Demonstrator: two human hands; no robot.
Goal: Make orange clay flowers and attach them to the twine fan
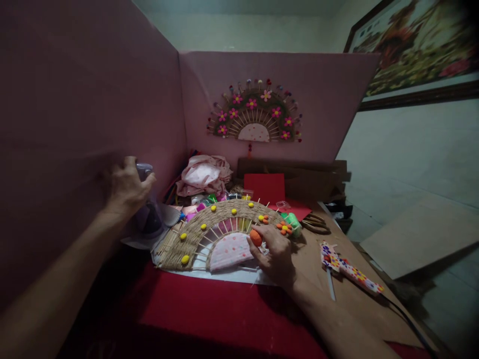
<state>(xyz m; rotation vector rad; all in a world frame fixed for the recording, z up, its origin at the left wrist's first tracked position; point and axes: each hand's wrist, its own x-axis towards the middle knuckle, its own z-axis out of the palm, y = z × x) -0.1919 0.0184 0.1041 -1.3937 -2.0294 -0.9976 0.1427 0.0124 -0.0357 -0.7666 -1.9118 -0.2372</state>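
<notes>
Between the thumb and fingers of my right hand is an orange ball of modelling clay. This hand is over the right part of a half-round fan of sticks wound with twine. Yellow clay dots sit along its band, and an orange-petalled flower lies at its right end. A pale dotted cloth half-circle covers the fan's centre. Out to the left, my left hand is closed on the top of a see-through plastic container; its dark contents are unclear.
A decorated glue gun with a cord lies on brown cardboard at right. Scissors handles and a green clay pack are near the fan. Crumpled cloth and red card lie behind. A finished fan hangs on the pink panel.
</notes>
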